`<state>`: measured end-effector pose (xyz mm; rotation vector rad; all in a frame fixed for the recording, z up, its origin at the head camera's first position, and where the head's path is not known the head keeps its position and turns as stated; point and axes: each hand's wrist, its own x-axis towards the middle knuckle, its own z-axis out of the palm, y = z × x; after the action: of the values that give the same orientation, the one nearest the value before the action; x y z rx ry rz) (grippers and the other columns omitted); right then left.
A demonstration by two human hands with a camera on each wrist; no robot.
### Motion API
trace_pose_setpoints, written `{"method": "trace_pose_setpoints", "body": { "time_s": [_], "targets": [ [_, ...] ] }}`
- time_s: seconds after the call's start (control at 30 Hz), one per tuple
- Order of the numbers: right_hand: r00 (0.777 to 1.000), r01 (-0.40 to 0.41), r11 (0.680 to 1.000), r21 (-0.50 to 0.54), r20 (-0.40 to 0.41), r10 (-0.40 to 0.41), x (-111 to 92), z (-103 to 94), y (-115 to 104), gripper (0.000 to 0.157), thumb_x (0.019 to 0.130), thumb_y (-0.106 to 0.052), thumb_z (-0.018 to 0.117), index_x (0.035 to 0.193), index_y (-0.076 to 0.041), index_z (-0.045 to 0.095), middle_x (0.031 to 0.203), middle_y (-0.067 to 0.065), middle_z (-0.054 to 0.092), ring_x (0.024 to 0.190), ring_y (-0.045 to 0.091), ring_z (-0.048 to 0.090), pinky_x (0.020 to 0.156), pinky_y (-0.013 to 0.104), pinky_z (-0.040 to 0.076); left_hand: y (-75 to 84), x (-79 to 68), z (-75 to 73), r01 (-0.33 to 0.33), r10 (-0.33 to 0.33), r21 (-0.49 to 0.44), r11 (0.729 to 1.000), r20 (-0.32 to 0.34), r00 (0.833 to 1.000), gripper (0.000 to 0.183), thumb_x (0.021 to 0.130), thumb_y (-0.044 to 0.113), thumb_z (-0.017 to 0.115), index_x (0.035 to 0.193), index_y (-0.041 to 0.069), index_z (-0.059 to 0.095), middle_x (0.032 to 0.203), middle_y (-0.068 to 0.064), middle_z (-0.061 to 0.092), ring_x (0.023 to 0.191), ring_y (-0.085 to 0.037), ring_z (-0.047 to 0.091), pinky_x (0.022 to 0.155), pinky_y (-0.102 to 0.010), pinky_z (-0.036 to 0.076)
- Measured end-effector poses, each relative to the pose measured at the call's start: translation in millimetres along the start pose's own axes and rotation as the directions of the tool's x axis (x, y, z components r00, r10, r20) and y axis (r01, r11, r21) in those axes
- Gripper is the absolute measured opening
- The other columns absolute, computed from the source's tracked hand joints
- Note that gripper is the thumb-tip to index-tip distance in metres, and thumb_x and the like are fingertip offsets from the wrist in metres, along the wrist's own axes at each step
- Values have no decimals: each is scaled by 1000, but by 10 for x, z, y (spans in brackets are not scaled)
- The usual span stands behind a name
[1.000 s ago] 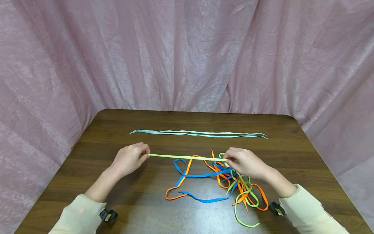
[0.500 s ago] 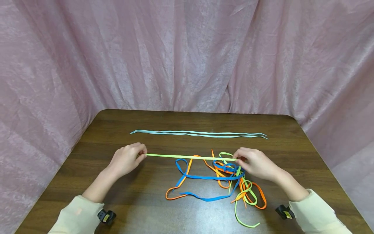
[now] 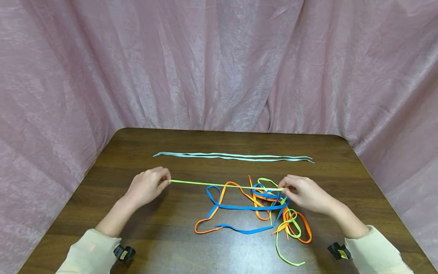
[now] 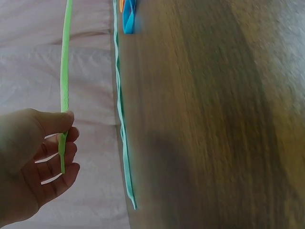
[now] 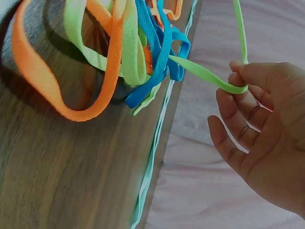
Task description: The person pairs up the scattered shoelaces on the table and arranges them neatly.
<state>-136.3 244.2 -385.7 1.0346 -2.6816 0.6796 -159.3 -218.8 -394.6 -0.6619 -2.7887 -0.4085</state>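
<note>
A lime-green shoelace (image 3: 205, 184) stretches nearly straight between the two hands above the table. My left hand (image 3: 148, 186) pinches it near one tipped end, which pokes out below the thumb in the left wrist view. Farther along, my right hand (image 3: 306, 193) pinches the same lace between thumb and fingers. From there the lace bends back into a tangle, as the right wrist view shows. In that tangle lie a blue shoelace (image 3: 239, 207), an orange shoelace (image 3: 222, 194) and loops of lime-green, partly covering one another.
Pale turquoise shoelaces (image 3: 232, 156) lie side by side, stretched across the far part of the brown wooden table (image 3: 137, 140). Pink curtains (image 3: 205, 64) hang behind and beside the table. One lime-green end (image 3: 291, 262) trails toward the near edge.
My right hand has slid to the right along the lime-green lace, so the span between the hands is longer. The left hand has shifted slightly left. Tangled loops near the right hand have shifted.
</note>
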Motion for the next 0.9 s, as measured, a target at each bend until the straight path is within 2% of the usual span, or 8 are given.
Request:
{"method": "trace_pose_setpoints", "body": {
  "time_s": [0.27, 0.53, 0.7, 0.9],
  "targets": [
    [998, -47, 999, 24, -30, 48, -103, -66, 87, 27, 78, 1, 66, 82, -24, 60, 72, -14, 54, 62, -3, 44, 55, 17, 40, -101, -65, -27, 30, -30, -3, 1000, 3, 1000, 11, 80, 14, 69, 78, 20, 60, 72, 12, 53, 51, -7, 42, 43, -25, 32],
    [995, -83, 997, 3, -60, 83, -211, -124, 169, 24, 78, 0, 68, 83, -22, 61, 71, -13, 55, 62, -4, 45, 55, 16, 39, -207, -116, -39, 64, -64, 11, 998, -3, 998, 12, 79, 15, 70, 77, 20, 59, 70, 11, 52, 51, -10, 44, 43, -27, 32],
    [992, -97, 995, -18, -77, 96, -263, -147, 223, 23, 78, 0, 68, 83, -22, 62, 72, -11, 57, 63, -5, 46, 56, 18, 42, -264, -145, -46, 82, -82, 0, 997, 4, 997, 11, 80, 15, 70, 78, 19, 60, 71, 10, 53, 51, -10, 42, 43, -27, 31],
    [989, -133, 991, -10, -71, 132, -320, -162, 261, 22, 78, 0, 68, 83, -21, 62, 71, -14, 55, 62, -4, 45, 56, 16, 40, -351, -192, -56, 113, -113, 0, 994, -2, 994, 11, 79, 15, 70, 78, 19, 59, 71, 10, 54, 50, -10, 42, 42, -27, 31]
  ]
}}
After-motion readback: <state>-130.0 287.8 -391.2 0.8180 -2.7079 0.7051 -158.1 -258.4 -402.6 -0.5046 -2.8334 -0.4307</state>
